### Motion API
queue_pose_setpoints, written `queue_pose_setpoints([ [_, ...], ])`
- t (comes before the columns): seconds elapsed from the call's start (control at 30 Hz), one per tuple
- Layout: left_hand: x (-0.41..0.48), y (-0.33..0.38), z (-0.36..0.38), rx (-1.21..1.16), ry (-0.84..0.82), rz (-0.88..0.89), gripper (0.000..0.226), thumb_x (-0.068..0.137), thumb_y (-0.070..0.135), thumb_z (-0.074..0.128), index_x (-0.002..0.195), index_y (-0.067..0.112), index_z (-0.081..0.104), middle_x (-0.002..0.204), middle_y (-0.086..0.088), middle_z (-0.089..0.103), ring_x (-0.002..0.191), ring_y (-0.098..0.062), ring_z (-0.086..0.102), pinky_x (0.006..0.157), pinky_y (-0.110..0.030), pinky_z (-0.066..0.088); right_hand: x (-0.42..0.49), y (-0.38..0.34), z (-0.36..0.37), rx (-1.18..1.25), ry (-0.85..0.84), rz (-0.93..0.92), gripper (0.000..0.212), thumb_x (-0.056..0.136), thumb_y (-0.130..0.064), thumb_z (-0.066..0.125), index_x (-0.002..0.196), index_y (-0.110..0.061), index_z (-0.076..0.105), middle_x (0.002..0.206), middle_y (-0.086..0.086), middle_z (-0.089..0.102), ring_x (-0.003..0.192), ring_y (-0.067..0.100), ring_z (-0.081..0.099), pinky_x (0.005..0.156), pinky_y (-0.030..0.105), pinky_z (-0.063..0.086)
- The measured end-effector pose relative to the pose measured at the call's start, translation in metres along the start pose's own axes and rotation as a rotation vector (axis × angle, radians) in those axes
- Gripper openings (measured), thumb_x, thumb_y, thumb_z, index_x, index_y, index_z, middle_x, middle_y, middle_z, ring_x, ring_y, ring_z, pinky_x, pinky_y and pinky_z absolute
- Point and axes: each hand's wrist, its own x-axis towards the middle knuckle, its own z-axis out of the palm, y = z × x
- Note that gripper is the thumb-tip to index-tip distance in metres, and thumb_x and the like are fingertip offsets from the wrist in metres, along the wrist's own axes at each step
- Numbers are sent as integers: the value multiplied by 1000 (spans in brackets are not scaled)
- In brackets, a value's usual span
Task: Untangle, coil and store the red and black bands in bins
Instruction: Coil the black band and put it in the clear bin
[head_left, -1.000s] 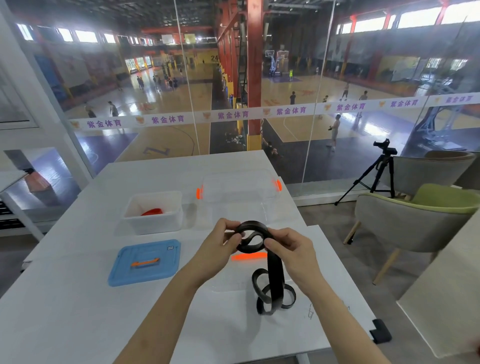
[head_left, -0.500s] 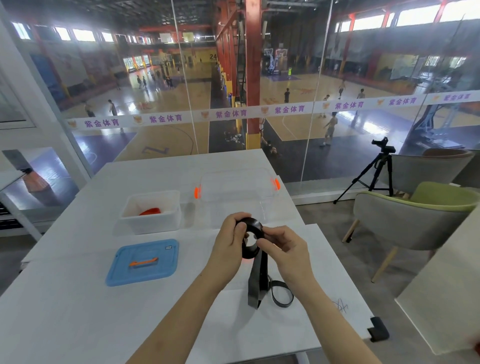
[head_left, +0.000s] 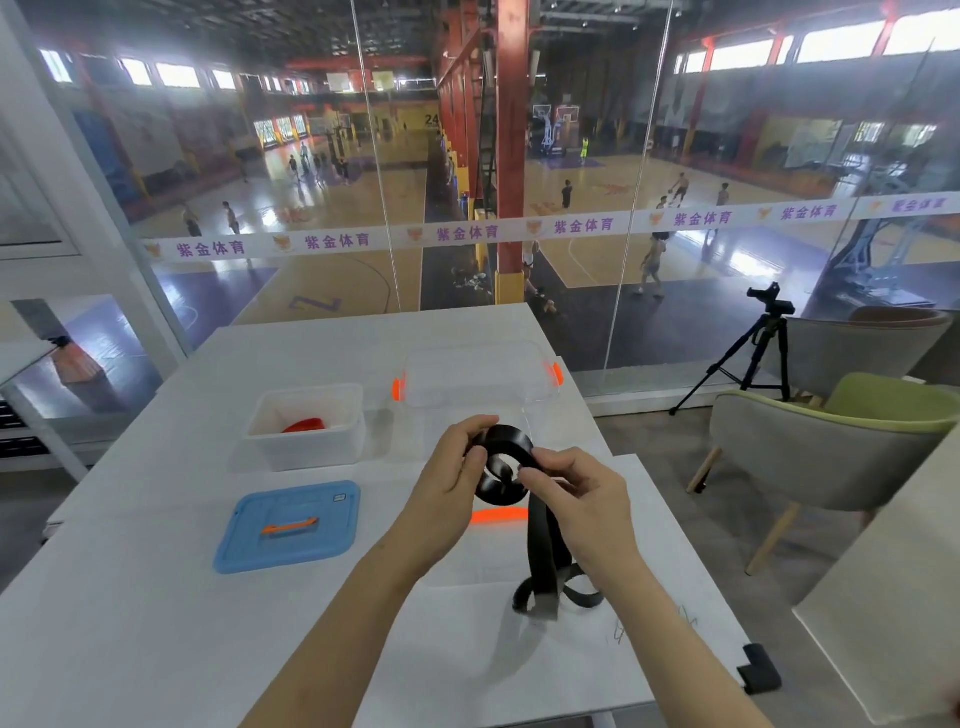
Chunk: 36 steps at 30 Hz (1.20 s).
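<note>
The left hand (head_left: 451, 478) and right hand (head_left: 575, 499) pinch a flat, glossy black band (head_left: 506, 467) wound into a coil. Its free tail hangs, looping onto the white table (head_left: 130, 623).

Both forearms reach in from the near edge and meet at the middle. The left hand (head_left: 451, 470) curls its fingers, thumb on top, pinching the black band (head_left: 506, 470). The right hand (head_left: 576, 499) grips the same band from the right, fingertips just beside the left's.

Both hands, left hand (head_left: 451, 475) and right hand (head_left: 576, 501), pinch a partly coiled black band (head_left: 506, 470) above the table (head_left: 130, 623).
</note>
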Motion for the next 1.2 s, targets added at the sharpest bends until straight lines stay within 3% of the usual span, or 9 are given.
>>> queue_pose_setpoints([
  [0.17, 4, 9, -5, 111, -47, 26, 29, 108, 24, 45, 133, 38, 43, 130, 15, 52, 122, 4, 50, 99, -11, 41, 4, -6, -2, -98, -55, -69, 32, 87, -3, 82, 95, -35, 80, 100, -22, 80, 97, 3, 77, 89, 15, 57],
  [0.3, 9, 10, -7, 270, -118, 66, 34, 110, 27, 39, 144, 30, 44, 131, 12, 51, 121, -1, 51, 96, -3, 37, 3, -4, 1, -156, -103, -91, 32, 86, -6, 84, 98, -36, 80, 103, -27, 79, 101, 1, 76, 93, 16, 57],
  [0.47, 12, 8, -4, 333, -128, 19, 29, 111, 28, 37, 135, 23, 52, 127, 10, 51, 114, -3, 52, 88, 0, 37, 1, 4, 0, -95, -34, -29, 14, 82, -3, 86, 84, -12, 76, 102, -13, 82, 96, 11, 78, 91, 29, 61],
  [0.6, 14, 3, -1, 302, -204, -57, 19, 108, 32, 41, 124, 29, 51, 121, 12, 56, 111, -2, 54, 89, -18, 41, -2, 8, -3, -68, -23, -9, 11, 82, -1, 86, 82, -9, 78, 103, -7, 83, 96, 16, 79, 93, 39, 62],
  [0.67, 14, 2, 1, 260, -227, -88, 15, 109, 32, 41, 118, 29, 51, 116, 11, 59, 107, -5, 57, 84, -18, 42, -3, 10, -3, -54, -15, 7, 11, 82, -2, 86, 83, -10, 79, 104, -7, 82, 97, 16, 79, 94, 40, 62],
  [0.77, 11, 6, 8, 134, -121, -60, 15, 110, 26, 39, 114, 26, 54, 112, 9, 62, 101, 0, 59, 81, -10, 44, -2, 12, -2, -17, -11, 1, 20, 83, 0, 85, 92, -18, 80, 104, -3, 82, 101, 18, 78, 95, 38, 60],
  [0.9, 9, 11, 19, -96, 132, -107, 21, 111, 25, 35, 115, 22, 55, 110, 4, 63, 92, 5, 59, 77, -5, 45, -1, 17, 0, 54, 10, 19, 25, 86, 7, 79, 102, -12, 78, 103, 1, 80, 101, 19, 78, 94, 33, 62],
  [1.07, 12, 12, 30, -412, 346, -281, 37, 112, 35, 28, 116, 17, 61, 104, 6, 70, 96, -4, 65, 79, -19, 46, -7, 23, 4, 92, 37, 46, 24, 88, 6, 78, 104, -12, 77, 102, 2, 79, 101, 16, 77, 88, 22, 59],
  [1.2, 15, -1, 28, -429, 267, -331, 35, 112, 34, 30, 122, 19, 61, 115, 1, 71, 111, -15, 67, 100, -34, 52, -5, 20, 2, 80, 61, 52, 24, 88, 4, 79, 94, -19, 77, 97, -3, 79, 94, 11, 76, 82, 18, 57],
])
